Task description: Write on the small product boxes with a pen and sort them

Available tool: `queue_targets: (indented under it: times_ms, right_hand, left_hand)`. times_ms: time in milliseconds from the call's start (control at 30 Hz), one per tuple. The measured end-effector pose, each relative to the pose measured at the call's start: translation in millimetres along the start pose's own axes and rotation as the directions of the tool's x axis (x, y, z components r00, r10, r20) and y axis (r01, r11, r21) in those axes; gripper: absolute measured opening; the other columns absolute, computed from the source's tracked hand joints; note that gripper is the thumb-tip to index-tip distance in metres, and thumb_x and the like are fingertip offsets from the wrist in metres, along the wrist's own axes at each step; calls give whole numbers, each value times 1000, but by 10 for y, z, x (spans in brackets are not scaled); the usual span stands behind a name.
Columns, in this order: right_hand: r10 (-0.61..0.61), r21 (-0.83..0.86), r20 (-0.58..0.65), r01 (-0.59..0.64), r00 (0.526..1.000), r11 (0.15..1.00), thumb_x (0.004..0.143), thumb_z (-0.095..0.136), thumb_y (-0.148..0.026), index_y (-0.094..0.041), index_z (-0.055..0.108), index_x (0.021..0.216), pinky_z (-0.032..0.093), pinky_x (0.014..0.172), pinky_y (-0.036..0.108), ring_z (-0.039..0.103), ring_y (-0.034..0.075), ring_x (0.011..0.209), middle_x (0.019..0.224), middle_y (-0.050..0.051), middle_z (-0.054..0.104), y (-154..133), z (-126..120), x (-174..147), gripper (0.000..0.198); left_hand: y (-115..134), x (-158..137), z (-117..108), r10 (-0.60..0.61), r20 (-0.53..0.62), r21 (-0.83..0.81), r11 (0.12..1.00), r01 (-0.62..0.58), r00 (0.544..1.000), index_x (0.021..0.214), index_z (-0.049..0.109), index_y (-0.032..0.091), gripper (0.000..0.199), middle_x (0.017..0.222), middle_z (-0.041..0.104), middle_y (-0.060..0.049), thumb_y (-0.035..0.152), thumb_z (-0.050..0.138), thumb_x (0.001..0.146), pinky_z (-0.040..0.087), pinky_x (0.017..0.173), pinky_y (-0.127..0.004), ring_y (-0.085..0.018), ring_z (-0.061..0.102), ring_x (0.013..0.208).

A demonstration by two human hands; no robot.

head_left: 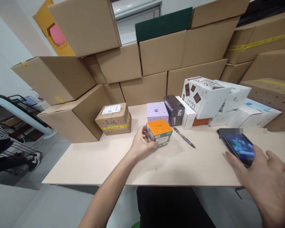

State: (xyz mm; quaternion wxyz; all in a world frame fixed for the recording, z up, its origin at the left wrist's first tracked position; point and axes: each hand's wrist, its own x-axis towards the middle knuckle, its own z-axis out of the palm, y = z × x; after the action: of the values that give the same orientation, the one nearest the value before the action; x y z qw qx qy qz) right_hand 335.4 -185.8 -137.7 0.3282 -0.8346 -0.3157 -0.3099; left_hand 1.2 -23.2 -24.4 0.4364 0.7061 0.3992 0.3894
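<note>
My left hand point(142, 142) is closed around a small orange carton point(159, 126) with a printed green and white side, close to the table top. Its thumb presses the near face, and the other fingers are partly hidden behind the box. At the right, my right hand point(263, 172) grips the near end of a dark smartphone point(239, 145) with a lit screen, thumb on one side and fingers on the other. A pen point(183, 136) lies just right of the orange carton. Behind the carton sits a lilac box point(157, 110) with dark dots.
A taped brown parcel point(115, 120) stands left on the table point(90, 164). Behind are a dark carton point(174, 110), a white "Super Meal" box point(204, 98) and other white boxes. Stacked cardboard boxes point(154, 57) wall the back. A person's leg point(7, 158) shows far left.
</note>
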Motion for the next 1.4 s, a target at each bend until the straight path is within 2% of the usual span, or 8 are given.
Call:
queue_targets:
  times_ms: [133,233,400,567,700,933,1067,1400]
  right_hand:
    - [-59,1,-14,59,998,998,79,55,-74,-8,69,122,42,86,60,58,49,116,120,36,63,-48,3,-26,81]
    - [-84,25,-44,85,995,996,80,47,-78,-6,70,120,42,88,60,59,49,115,118,37,63,-44,24,-28,85]
    - [-83,3,-115,84,990,996,75,48,-82,-5,73,112,45,88,59,62,50,108,113,36,65,2,97,-10,90]
    - [-114,-9,-165,114,980,993,62,63,-84,-8,75,108,45,85,61,62,51,106,112,34,66,213,254,11,89]
    - [-189,66,-221,208,957,976,62,76,-72,-16,74,104,47,86,57,59,48,113,114,27,68,-30,116,83,71]
    - [-640,417,239,518,730,747,98,47,-31,-17,68,98,46,68,32,68,23,78,86,10,73,-1595,-402,377,26]
    - [-696,479,449,507,560,717,94,46,-18,-12,69,94,38,58,30,67,23,66,78,14,73,-2097,-221,558,24]
    - [-702,681,332,356,630,640,95,47,-23,-17,66,82,38,67,26,62,15,70,77,6,71,-1917,135,407,24]
  left_hand:
    - [68,47,-187,225,-280,78,974,-212,933,129,48,21,77,123,60,-11,39,82,63,48,84,-34,-24,59,105]
    - [190,188,-469,398,-534,256,917,-306,746,133,44,21,78,129,57,-12,43,79,66,50,89,-35,-24,60,111]
    - [350,575,-974,427,-722,494,869,-26,544,135,43,19,80,130,57,-12,39,77,67,49,97,-41,-26,60,112]
    - [264,748,-1151,373,-751,542,819,187,544,141,37,18,90,133,53,-16,43,80,66,39,108,-53,-34,52,124]
    - [223,614,-866,592,-656,696,714,73,469,149,26,15,90,143,39,-21,45,71,76,27,115,-54,-36,35,137]
    - [180,605,278,358,-75,865,488,-119,931,131,56,21,54,144,41,-19,42,66,82,36,104,-52,-39,41,129]
    - [138,852,663,226,-114,882,470,-6,967,132,56,23,58,151,36,-20,49,67,81,35,101,-59,-45,39,129]
    - [84,1048,794,236,-165,870,491,29,958,128,60,21,60,140,44,-20,58,63,81,42,95,-52,-41,42,122]
